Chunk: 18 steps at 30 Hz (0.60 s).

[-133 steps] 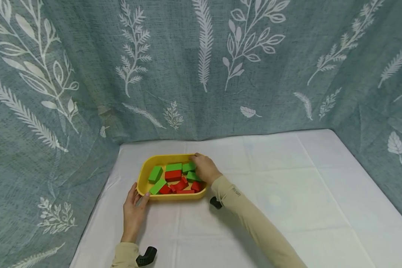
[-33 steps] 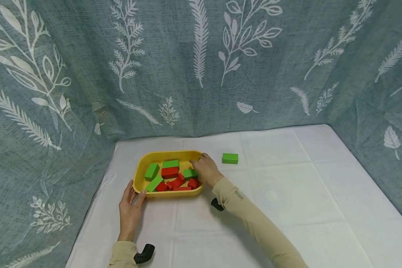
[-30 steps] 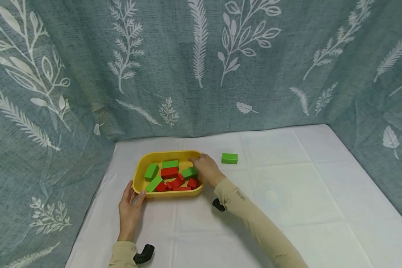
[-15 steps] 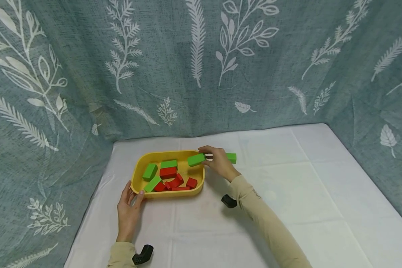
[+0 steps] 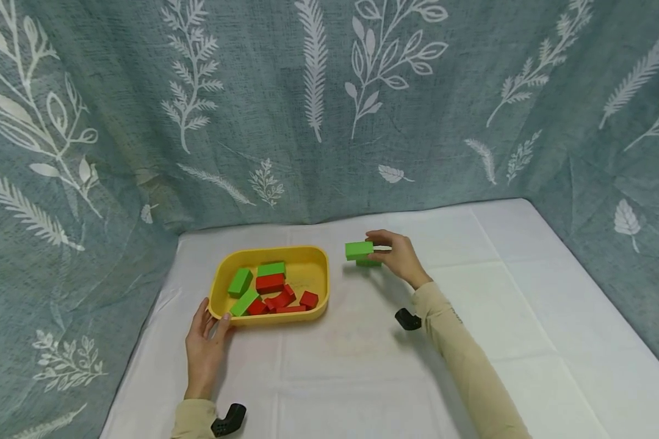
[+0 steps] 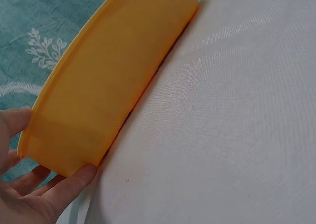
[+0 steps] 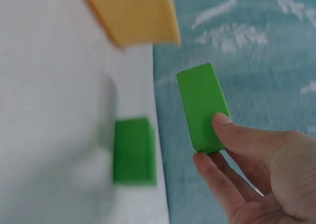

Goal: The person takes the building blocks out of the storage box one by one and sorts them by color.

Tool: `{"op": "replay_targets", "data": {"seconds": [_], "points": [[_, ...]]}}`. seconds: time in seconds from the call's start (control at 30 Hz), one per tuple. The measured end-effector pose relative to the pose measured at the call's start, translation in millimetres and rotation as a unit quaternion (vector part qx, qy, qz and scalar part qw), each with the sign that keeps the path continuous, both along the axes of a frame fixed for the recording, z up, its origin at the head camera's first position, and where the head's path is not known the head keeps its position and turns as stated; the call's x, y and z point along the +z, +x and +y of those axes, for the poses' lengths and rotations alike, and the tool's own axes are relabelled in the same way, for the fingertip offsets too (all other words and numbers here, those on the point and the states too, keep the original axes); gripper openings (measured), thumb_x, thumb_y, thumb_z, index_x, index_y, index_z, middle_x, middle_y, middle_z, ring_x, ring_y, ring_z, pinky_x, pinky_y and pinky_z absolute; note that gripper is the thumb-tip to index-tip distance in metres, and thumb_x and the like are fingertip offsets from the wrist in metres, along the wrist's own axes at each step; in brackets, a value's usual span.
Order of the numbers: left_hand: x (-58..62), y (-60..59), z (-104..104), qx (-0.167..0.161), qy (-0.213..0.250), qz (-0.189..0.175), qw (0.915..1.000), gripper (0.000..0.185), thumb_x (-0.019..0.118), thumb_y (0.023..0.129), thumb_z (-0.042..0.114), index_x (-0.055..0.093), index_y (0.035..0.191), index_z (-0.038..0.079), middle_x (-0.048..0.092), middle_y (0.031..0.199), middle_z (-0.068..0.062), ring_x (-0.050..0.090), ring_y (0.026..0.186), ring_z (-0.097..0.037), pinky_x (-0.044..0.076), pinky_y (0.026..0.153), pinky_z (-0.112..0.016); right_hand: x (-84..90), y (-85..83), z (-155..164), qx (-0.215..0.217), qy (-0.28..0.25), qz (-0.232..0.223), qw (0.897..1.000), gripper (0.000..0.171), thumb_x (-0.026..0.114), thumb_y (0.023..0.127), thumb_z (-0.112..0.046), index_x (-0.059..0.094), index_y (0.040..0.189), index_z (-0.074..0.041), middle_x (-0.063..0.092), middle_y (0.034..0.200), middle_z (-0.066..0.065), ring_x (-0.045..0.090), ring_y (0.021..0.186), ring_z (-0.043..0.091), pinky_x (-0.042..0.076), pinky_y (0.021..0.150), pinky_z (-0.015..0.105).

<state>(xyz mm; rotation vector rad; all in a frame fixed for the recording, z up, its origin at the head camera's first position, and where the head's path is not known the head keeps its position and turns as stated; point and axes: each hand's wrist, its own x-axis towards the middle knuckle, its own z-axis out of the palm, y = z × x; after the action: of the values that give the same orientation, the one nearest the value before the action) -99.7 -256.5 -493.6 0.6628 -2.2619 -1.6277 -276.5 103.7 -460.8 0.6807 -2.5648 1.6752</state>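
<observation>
Beside the yellow tray (image 5: 323, 291), out past its right end on the white cloth (image 5: 472, 317), the right hand (image 5: 401, 257) pinches a green block (image 5: 359, 250) between thumb and fingertips, holding it in the air just above a second green block (image 5: 369, 263) that lies flat on the cloth. At the tray's near left corner the left hand (image 5: 203, 350) rests with relaxed, straight fingers, thumb and fingers touching the tray wall without curling round it. Inside the tray lie three more green blocks (image 5: 240, 282) toward its left side and a cluster of red blocks (image 5: 270, 283) along its near side. Behind the tray hangs a teal curtain (image 5: 285, 103) printed with white leaves.
</observation>
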Motion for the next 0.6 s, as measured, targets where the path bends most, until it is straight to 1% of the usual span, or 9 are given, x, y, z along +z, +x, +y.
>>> {"op": "replay_targets", "data": {"seconds": [0.13,0.27,0.43,0.6], "points": [[-0.4,-0.3,-1,0.0,-0.002,-0.002,1.0,0.069,0.059,0.099,0.025,0.024,0.157,0.014,0.035,0.154,-0.018,0.04,0.136,-0.032,0.039,0.1,-0.011,-7.3,-2.5,22,-0.031,0.015,-0.002,0.999,0.048,0.074,0.082,0.005,0.061,0.128,0.003,0.065,0.121,0.021,0.061,0.113,0.036,0.056,0.092,0.034],[-0.6,-1.2,0,0.001,-0.004,-0.001,1.0,0.069,0.059,0.099,0.024,0.024,0.157,0.013,0.035,0.154,-0.018,0.04,0.136,-0.032,0.04,0.099,-0.009,-13.6,-2.3,39,-0.053,0.02,-0.01,0.998,0.049,0.074,0.082,0.006,0.06,0.128,0.005,0.064,0.122,0.022,0.061,0.113,0.037,0.056,0.093,0.036],[-0.8,-1.1,0,0.002,-0.005,0.001,1.0,0.069,0.059,0.099,0.024,0.024,0.157,0.012,0.035,0.153,-0.02,0.04,0.135,-0.033,0.039,0.098,-0.008,-19.8,-0.9,53,-0.068,0.015,-0.023,0.997,0.051,0.074,0.081,0.007,0.058,0.129,0.006,0.063,0.124,0.024,0.061,0.114,0.037,0.057,0.091,0.039],[-1.7,-1.6,0,0.007,-0.006,0.0,1.0,0.069,0.06,0.099,0.023,0.024,0.157,0.013,0.035,0.154,-0.019,0.04,0.136,-0.033,0.04,0.097,-0.008,-25.7,-2.9,63,-0.071,0.021,-0.013,0.997,0.05,0.074,0.082,0.005,0.058,0.129,0.007,0.063,0.123,0.025,0.061,0.113,0.039,0.056,0.092,0.044]]}}
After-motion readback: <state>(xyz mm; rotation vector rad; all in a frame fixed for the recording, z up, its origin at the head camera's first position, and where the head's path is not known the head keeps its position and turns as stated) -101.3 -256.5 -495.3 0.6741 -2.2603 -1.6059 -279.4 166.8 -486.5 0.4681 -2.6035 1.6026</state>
